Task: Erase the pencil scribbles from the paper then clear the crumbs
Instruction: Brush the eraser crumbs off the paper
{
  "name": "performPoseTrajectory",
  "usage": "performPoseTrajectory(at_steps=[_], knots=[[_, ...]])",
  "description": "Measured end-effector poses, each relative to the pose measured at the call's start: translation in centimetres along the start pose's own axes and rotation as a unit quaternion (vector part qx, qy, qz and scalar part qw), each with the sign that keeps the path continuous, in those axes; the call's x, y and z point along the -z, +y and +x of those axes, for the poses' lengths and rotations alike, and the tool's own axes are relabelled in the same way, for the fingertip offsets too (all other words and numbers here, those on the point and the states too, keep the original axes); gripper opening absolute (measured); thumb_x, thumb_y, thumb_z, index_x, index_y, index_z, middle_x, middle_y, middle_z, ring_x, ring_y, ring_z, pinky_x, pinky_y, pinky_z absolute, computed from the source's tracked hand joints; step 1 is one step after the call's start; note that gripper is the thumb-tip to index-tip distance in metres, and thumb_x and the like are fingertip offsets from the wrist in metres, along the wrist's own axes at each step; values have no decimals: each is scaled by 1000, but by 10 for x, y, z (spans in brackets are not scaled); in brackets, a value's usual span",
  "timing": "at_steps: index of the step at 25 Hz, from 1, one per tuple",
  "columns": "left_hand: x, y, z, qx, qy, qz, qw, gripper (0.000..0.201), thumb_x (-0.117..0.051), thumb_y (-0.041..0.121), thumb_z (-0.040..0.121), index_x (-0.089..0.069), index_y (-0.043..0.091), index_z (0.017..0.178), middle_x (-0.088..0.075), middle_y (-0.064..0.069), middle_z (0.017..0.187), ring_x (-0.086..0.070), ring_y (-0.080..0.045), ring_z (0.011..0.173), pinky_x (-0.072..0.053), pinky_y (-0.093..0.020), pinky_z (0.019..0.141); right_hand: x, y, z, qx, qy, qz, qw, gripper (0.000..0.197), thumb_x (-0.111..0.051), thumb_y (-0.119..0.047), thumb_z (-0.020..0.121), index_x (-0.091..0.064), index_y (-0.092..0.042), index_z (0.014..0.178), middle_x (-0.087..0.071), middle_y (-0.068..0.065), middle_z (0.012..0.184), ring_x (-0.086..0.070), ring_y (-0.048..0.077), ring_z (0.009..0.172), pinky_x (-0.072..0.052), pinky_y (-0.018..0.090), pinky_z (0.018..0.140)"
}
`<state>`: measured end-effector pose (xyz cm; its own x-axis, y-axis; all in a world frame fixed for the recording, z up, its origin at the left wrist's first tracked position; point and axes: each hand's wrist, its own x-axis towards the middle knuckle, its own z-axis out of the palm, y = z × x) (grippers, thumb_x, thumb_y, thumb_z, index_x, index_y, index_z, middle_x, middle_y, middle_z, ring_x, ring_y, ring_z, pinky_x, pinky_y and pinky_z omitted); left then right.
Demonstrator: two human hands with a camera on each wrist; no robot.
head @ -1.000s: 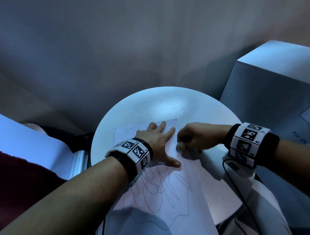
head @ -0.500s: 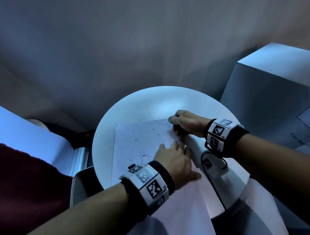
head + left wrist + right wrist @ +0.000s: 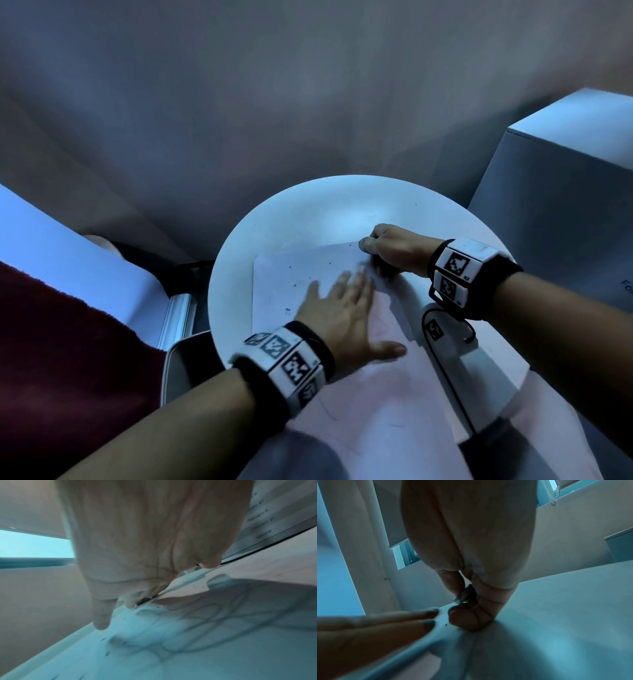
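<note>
A white paper (image 3: 284, 274) lies on the round white table (image 3: 308, 212). Dark eraser crumbs (image 3: 295, 284) dot its far half. My left hand (image 3: 342, 308) lies flat on the sheet with fingers straight and blurred. Under it, pencil scribbles (image 3: 197, 622) show in the left wrist view. My right hand (image 3: 390, 250) rests curled at the sheet's far right corner. It pinches a small dark eraser (image 3: 468, 595) between thumb and fingers. The left hand's fingers (image 3: 385, 618) reach in close beside the right hand.
A large grey box (image 3: 565, 205) stands right of the table. A black cable with a small tagged device (image 3: 442, 335) lies on the table's right side. Dark red cloth (image 3: 68, 359) and a white surface sit at the left. The paper overhangs the near edge.
My right hand moved from mid-sheet to the far right corner and stayed there. My left hand slid nearer on the paper, then shifted slightly left and away.
</note>
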<state>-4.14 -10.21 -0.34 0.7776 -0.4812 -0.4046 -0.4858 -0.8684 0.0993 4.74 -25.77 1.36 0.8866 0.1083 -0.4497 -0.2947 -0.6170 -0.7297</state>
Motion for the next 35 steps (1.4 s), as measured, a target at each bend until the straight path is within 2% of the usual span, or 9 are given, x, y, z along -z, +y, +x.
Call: performPoseTrajectory(at_steps=[2,7,14,18,20,25,26,31,35], knots=[[-3,16,14,-46,2,9,999,111,-24,88,84,20,17,157,24,-1,165,16,-17,153,-2,-59,121,5,2,-1,-15,-2,-10,1000,23,-43,-15,101,-52,3,90,-54,21,79,-49,26,60,-41,31,55],[-6,40,23,-36,-16,26,999,114,-25,89,83,23,15,155,26,-3,164,18,-19,153,0,-59,121,21,14,-9,-44,-4,-41,998,24,-43,-16,102,-52,5,93,-55,22,81,-51,27,59,-44,30,53],[4,3,5,177,-43,19,983,128,-27,95,75,13,4,157,18,-13,166,9,-28,154,-14,-58,119,20,25,-9,-31,26,-49,998,31,-42,-13,99,-55,3,75,-60,21,69,-54,26,50,-46,28,52],[10,25,36,-1,13,6,1000,113,-25,89,83,16,16,158,19,-2,167,11,-20,154,-5,-59,120,20,24,-5,-30,29,-40,998,32,-43,-14,98,-53,-2,70,-54,17,63,-50,24,48,-39,26,49],[8,22,41,-18,3,6,1000,112,-23,89,82,18,17,157,21,0,166,14,-17,154,-3,-58,121,21,24,-6,-31,29,-38,998,34,-43,-13,98,-52,-3,67,-53,17,63,-49,24,48,-38,25,48],[5,-28,7,201,-22,-1,979,128,-21,96,74,14,4,157,19,-14,166,11,-27,154,-9,-54,122,21,27,-5,-38,32,-45,998,32,-44,-18,98,-56,0,74,-63,22,70,-56,28,57,-45,31,59],[5,-30,4,215,-17,-4,976,129,-18,96,73,13,3,157,18,-15,166,10,-28,154,-8,-54,122,21,26,-5,-36,33,-45,998,32,-44,-17,98,-55,0,74,-62,22,70,-55,28,56,-45,31,58],[-12,-1,-10,17,-47,0,999,115,-11,93,76,25,18,154,33,-1,161,28,-14,149,3,-55,122,20,25,-7,-30,39,-51,998,30,-43,-16,99,-54,1,77,-60,19,68,-53,25,52,-45,29,56],[-16,-40,-33,155,-52,10,987,124,-1,95,67,26,11,153,32,-7,161,26,-18,150,3,-56,122,20,25,-7,-27,27,-59,998,37,-43,-15,99,-52,-1,66,-60,19,63,-52,26,50,-43,28,55]])
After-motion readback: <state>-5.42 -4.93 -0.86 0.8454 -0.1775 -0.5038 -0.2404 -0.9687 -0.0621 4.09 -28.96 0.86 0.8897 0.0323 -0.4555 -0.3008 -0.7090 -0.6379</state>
